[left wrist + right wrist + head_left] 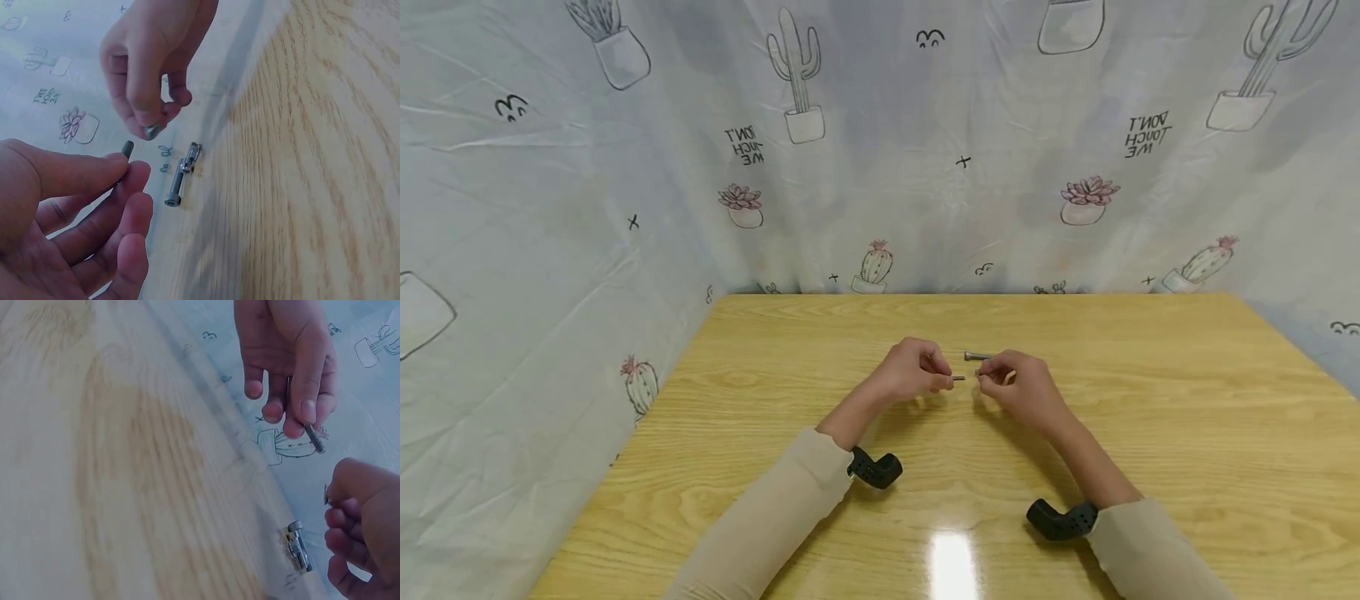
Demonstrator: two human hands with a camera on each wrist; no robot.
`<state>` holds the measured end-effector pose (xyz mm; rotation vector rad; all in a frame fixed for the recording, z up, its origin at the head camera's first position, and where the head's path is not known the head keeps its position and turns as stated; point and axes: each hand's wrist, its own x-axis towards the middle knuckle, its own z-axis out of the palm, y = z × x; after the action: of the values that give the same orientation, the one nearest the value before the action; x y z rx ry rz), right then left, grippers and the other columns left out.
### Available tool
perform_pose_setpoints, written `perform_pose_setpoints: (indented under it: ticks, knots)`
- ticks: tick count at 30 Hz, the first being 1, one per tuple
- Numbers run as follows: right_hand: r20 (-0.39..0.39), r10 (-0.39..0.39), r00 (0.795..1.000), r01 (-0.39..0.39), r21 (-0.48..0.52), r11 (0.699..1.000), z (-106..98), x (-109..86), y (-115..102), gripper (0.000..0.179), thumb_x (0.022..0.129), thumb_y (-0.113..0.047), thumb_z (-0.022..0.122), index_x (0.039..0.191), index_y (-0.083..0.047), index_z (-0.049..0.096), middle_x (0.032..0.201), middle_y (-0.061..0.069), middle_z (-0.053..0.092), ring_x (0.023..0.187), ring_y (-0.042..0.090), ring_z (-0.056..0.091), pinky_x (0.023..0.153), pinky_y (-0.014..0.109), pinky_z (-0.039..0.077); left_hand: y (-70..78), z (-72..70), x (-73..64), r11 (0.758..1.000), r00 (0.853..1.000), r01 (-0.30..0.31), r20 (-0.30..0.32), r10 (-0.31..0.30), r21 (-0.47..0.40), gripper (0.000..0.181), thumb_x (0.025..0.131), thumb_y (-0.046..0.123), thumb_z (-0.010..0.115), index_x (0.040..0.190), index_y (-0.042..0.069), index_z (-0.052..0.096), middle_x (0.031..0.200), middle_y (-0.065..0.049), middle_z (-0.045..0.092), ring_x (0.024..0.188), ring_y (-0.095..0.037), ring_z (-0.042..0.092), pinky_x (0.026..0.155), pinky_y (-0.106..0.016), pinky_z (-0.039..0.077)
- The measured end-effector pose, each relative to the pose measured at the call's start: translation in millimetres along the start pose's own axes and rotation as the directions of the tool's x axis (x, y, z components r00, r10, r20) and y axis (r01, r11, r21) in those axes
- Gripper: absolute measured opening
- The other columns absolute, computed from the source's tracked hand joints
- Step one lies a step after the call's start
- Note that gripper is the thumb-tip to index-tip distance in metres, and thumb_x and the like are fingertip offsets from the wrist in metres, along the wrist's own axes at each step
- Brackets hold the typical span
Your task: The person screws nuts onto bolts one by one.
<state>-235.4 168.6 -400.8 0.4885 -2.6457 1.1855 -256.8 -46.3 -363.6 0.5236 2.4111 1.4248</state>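
Between thumb and fingertips, my left hand (917, 367) pinches a thin metal bolt (314, 439). Its threaded end sticks out toward the other hand, while the rest is hidden by the fingers. Facing it across a small gap, my right hand (1018, 383) pinches a small metal piece (151, 131) at its fingertips, mostly covered; I cannot tell its kind. Just beyond the hands a larger socket-head bolt (976, 356) lies on the table, its shaft partly behind the right hand in the head view. Shiny small metal hardware (191, 156) lies against that bolt.
The wood-grain table (760, 500) reaches back to a pale curtain (850, 167) printed with cacti, which also hangs at the sides. Each wrist wears a black curved mount (876, 471) by a beige sleeve (775, 517).
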Motion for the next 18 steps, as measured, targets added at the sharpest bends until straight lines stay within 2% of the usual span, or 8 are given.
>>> perform_pose_setpoints:
  ticks: [9, 13, 18]
  knots:
    - [-0.016, 0.051, 0.999, -0.048, 0.183, 0.982, 0.8, 1.7, -4.4, 0.014, 0.093, -0.015, 0.064, 0.102, -0.008, 0.071, 0.102, 0.010, 0.070, 0.087, 0.011, 0.062, 0.076, 0.022, 0.054, 1.9, 0.9, 1.5, 1.000, 1.000, -0.013, 0.016, 0.013, -0.020, 0.005, 0.087, 0.011, 0.072, 0.087, 0.009, 0.067, 0.089, -0.010, 0.073, 0.089, -0.034, 0.067, 0.069, -0.028, 0.051]
    - [-0.023, 0.058, 0.998, -0.051, 0.231, 0.972, 1.2, 2.8, -6.4, 0.017, 0.094, -0.017, 0.064, 0.103, -0.005, 0.071, 0.106, 0.013, 0.070, 0.087, 0.003, 0.062, 0.077, 0.021, 0.054, 3.3, 1.0, 1.9, 0.999, 1.000, -0.020, 0.014, 0.021, -0.036, 0.005, 0.088, 0.011, 0.071, 0.088, 0.008, 0.067, 0.094, -0.015, 0.073, 0.089, -0.034, 0.067, 0.067, -0.027, 0.049]
    - [-0.026, 0.042, 0.999, -0.034, 0.275, 0.961, 2.9, 4.0, -8.8, 0.018, 0.095, -0.016, 0.063, 0.104, -0.002, 0.070, 0.107, 0.016, 0.069, 0.086, 0.000, 0.062, 0.077, 0.019, 0.054, 5.5, -0.3, 2.9, 0.998, 0.999, -0.038, 0.006, 0.038, -0.056, 0.004, 0.089, 0.010, 0.070, 0.089, 0.007, 0.068, 0.093, -0.012, 0.074, 0.091, -0.034, 0.068, 0.066, -0.027, 0.049]
